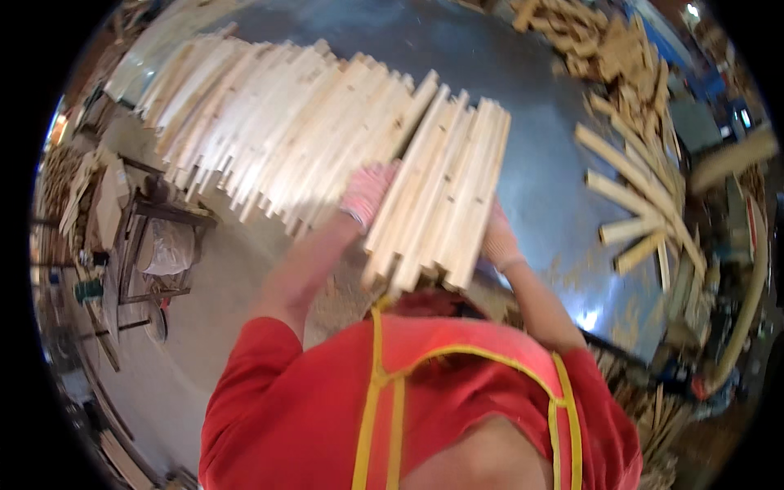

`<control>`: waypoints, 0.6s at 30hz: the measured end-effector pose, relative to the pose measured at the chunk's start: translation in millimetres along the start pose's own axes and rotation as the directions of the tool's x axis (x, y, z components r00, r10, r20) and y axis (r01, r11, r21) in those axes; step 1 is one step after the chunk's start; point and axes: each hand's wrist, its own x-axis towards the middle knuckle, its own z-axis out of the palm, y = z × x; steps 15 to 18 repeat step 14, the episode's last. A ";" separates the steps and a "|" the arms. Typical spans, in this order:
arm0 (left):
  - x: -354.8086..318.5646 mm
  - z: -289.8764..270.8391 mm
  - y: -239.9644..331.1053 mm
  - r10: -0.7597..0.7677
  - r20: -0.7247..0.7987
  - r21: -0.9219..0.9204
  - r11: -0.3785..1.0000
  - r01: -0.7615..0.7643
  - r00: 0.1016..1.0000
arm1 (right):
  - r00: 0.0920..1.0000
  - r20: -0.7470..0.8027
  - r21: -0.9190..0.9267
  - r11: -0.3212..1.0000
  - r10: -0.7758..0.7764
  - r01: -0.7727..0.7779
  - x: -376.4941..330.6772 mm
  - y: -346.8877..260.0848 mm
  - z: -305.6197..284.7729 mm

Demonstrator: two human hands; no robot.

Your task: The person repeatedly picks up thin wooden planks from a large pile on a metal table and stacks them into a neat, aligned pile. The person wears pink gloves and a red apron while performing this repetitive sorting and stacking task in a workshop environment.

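A bundle of pale wooden strips (445, 184) lies side by side between my two hands, its near ends uneven and reaching toward my body. My left hand (370, 193), in a pink-and-white knit glove, grips the bundle's left edge, with its fingertips partly hidden. Along the right edge, my right hand (500, 238) holds the same strips in a similar glove; most of its fingers are behind the wood. To the left, a long row of more wooden strips (278, 122) stretches away, its near ends ragged, with a narrow dark gap between it and the bundle.
Under the strips is a shiny blue-grey metal tabletop (539, 175). Loose wooden pieces (629, 180) lie along its right side, below a heap of offcuts (600, 49). A dark stand (135, 220) with a plastic bag (167, 245) is on the floor at left.
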 end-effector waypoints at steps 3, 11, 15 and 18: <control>8.4 -21.3 8.9 0.070 0.190 0.296 0.947 -0.125 0.979 | 0.978 0.075 -0.380 0.912 0.194 -0.152 -8.0 19.7 29.8; -51.0 -62.1 15.3 -0.149 0.125 0.034 0.989 0.146 0.981 | 0.790 0.293 0.343 0.712 0.538 -0.612 -5.6 19.7 -15.5; -86.3 -78.0 39.0 -0.240 0.237 -0.008 0.968 0.249 0.941 | 0.656 0.444 0.293 0.592 0.611 -0.750 8.6 0.9 -11.3; -86.3 -78.0 39.0 -0.240 0.237 -0.008 0.968 0.249 0.941 | 0.656 0.444 0.293 0.592 0.611 -0.750 8.6 0.9 -11.3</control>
